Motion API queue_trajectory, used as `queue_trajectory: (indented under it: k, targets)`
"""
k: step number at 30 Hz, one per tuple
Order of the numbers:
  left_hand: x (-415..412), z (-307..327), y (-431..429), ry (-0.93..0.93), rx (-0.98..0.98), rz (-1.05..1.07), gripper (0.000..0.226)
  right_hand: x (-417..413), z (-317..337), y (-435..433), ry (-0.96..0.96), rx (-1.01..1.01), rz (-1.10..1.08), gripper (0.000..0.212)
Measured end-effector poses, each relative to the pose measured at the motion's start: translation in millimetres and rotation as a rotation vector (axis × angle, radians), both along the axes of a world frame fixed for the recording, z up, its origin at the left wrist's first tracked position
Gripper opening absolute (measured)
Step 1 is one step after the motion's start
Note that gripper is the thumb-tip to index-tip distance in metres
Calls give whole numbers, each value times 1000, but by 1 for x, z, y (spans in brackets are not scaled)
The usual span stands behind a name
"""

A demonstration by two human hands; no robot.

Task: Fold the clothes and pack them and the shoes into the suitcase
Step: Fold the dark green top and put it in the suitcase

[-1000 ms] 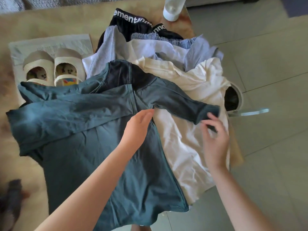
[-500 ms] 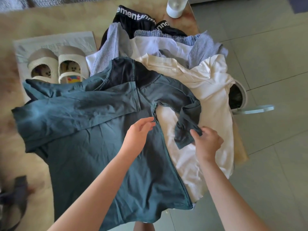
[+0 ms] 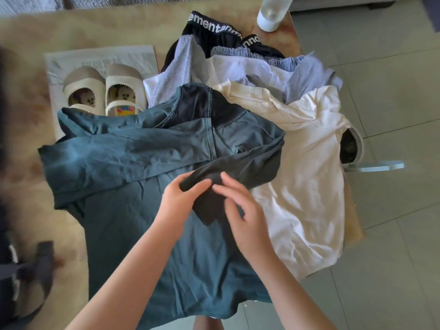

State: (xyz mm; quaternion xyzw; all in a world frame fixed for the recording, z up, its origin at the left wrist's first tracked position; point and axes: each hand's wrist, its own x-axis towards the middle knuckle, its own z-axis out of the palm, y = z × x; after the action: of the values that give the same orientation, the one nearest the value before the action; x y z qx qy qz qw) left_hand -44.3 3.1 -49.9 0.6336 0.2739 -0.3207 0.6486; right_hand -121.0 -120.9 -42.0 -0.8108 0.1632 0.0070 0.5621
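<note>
On the tabletop (image 3: 28,75), we have the teal long-sleeved shirt (image 3: 133,234) spread on top of the heap, with the sleeve (image 3: 252,167) on our right drawn across its chest. Our left grip (image 3: 178,201) pinches the cuff between thumb and fingers. Our right grip (image 3: 242,210), blurred by motion, lies on the same cuff with fingers loosely spread, and we can see it clasping nothing. A cream shirt (image 3: 307,186) lies beneath and to the right, draping over the tabletop's edge. Behind it are grey and lavender garments (image 3: 238,70) and black shorts (image 3: 214,27) with a lettered waistband. The cream slippers (image 3: 104,91) sit on a pale sheet (image 3: 100,55) just beside the teal shirt's far shoulder. No suitcase is in view. We judge the teal fabric to be thin, light and limp. It will likely slump, crease and slide over the cream shirt below, and a fold will hold only if pressed flat. The best places to take hold look to be the cuff, the shoulder seam and the hem corners, lifting with both grips so the body stays square.
</note>
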Motion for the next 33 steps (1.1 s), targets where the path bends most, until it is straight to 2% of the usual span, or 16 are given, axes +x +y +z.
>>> queue_trajectory:
  k: [3,5,7,11,15,17,20,24,28,33]
  targets:
    - [6,-4,19,-26,43,90,20,1,-10,-25,-13,-211,-90,48]
    - [10,-3,30,-35,49,127,15,4,-21,-42,-10,-346,-63,50]
    - [13,1,40,-122,112,134,8,14,-32,-54,-4,-432,-11,49]
    - [19,4,62,-293,324,143,18,51,-46,-62,-27,-608,45,41]
    - [24,5,84,-362,481,188,27,91,-47,-53,42,-564,122,38]
    - [26,8,94,-425,550,160,32,105,-48,-48,46,-609,163,36]
    - [31,9,113,-411,620,227,46,123,-48,-46,2,-672,182,34]
    - [42,-1,145,-344,632,244,51,141,-46,-51,63,-831,225,27]
    - [46,-7,167,-399,600,220,55,152,-38,-52,18,-810,101,6]
    - [51,-10,179,-415,618,280,53,179,-27,-41,-99,-832,66,9]
